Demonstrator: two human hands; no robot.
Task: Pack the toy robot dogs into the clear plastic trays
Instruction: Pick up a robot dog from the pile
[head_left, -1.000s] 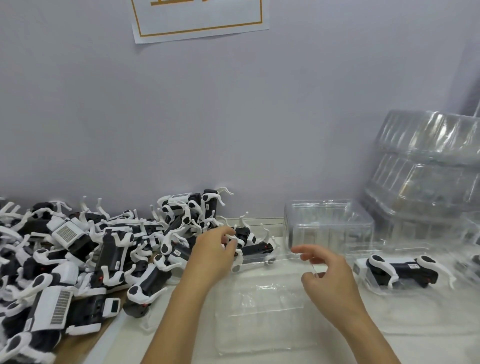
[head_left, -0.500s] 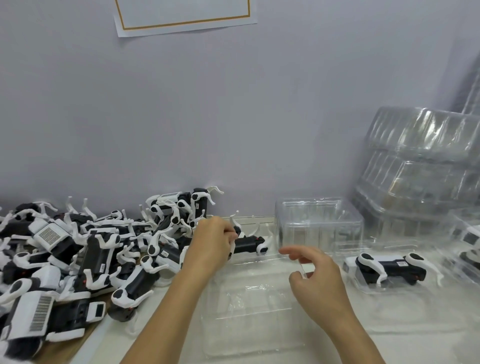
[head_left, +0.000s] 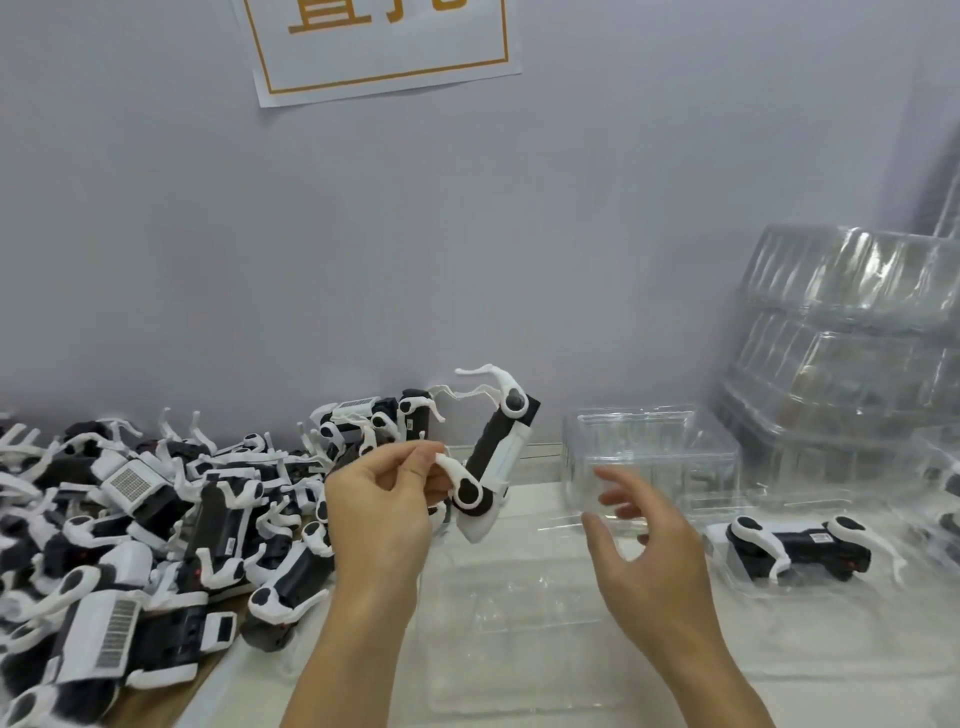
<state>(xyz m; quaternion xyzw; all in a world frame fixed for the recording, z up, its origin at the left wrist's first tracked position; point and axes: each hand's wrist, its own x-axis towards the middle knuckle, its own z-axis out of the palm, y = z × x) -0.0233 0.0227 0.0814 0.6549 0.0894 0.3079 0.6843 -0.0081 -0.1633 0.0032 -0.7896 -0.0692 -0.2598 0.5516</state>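
Above the near edge of the table (head_left: 810, 691), the left hand (head_left: 379, 514) now holds a black-and-white plastic toy robot dog (head_left: 491, 457) in the air, its grip a pinch of thumb and fingers on one white leg, so the body hangs tilted with its far legs pointing up toward the wall. A second ago this dog lay at the right-hand fringe of the heaped pile of black-and-white robot dogs (head_left: 145, 530) with the hand closed on it; it has since been lifted clear of the pile. The right hand (head_left: 644, 561) has risen with it and hovers just beside the dog, grip wide, fingers spread and holding nothing. Directly below both hands lies an empty clear plastic tray (head_left: 514, 634), flat on the table. A second robot dog (head_left: 795, 545) already lies in another clear tray to the right, and a tall stack of clear plastic trays (head_left: 841, 358) leans near the wall behind. Judgement: pick-up is complete; the dog must next be turned level, likely with the free hand's help, and seated in the empty tray. The single-leg pinch appears insecure.
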